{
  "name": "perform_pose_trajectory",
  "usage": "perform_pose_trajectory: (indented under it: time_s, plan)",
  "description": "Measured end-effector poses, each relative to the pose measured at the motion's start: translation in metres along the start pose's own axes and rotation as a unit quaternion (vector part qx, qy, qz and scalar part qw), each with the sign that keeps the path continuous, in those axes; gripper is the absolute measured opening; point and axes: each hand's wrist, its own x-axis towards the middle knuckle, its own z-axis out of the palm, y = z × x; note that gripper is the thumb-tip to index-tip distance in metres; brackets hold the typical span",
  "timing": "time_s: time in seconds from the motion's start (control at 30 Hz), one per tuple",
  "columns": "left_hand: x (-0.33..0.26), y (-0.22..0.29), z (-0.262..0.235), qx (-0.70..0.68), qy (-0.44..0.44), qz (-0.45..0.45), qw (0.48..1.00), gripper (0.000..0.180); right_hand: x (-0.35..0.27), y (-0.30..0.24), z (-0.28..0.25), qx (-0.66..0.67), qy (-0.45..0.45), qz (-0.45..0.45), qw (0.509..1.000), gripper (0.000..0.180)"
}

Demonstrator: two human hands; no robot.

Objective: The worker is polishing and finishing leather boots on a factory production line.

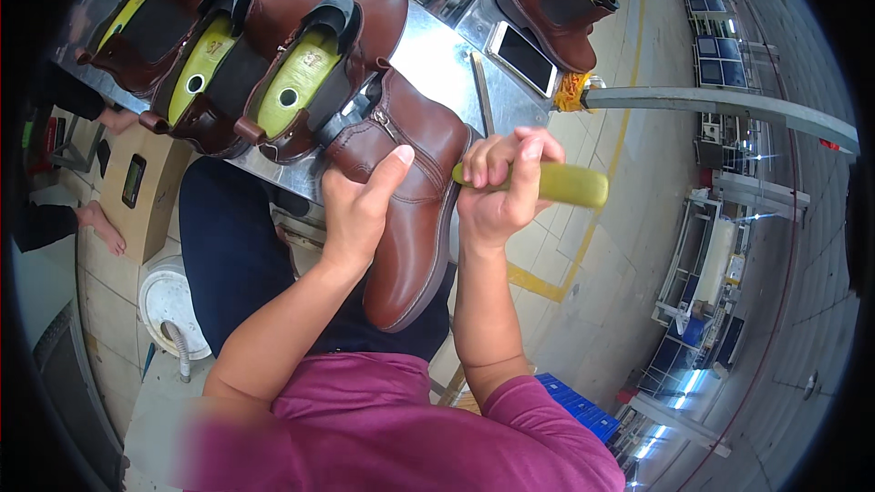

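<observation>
A brown leather ankle boot [401, 255] with a side zipper lies over my lap at the table edge, toe toward me. My left hand [358, 210] is closed around its shaft, thumb pressed just below the zipper. Beside the boot's sole, my right hand [501, 180] grips a smooth yellow-green handle [574, 184], slightly blurred. The handle's far end points right; whatever its other end carries is hidden by my fingers and the sole. At the left, several more brown boots [383, 23] stand in a row, with yellow-green lasts [303, 82] inside them.
The metal table [437, 46] bears a flat metal strip [481, 91] and a white-edged phone [524, 56]. More brown boots [551, 18] stand at the far right. A metal bar [693, 100] juts out rightward. A white bucket [164, 296] and another person's bare foot [102, 226] are at the left.
</observation>
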Motion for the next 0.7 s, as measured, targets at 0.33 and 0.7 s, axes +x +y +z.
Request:
perform_pose_trajectory:
  time_s: [0.33, 0.7]
  plan:
    - [0.0, 0.004, -0.001, 0.003, 0.013, -0.005, 1.0, 0.019, -0.002, 0.001, -0.002, 0.018, -0.019, -0.006, 1.0, 0.023]
    - [0.0, 0.006, 0.003, -0.008, 0.007, -0.014, 1.0, 0.021, -0.01, 0.006, 0.004, -0.095, 0.006, -0.142, 0.985, 0.025]
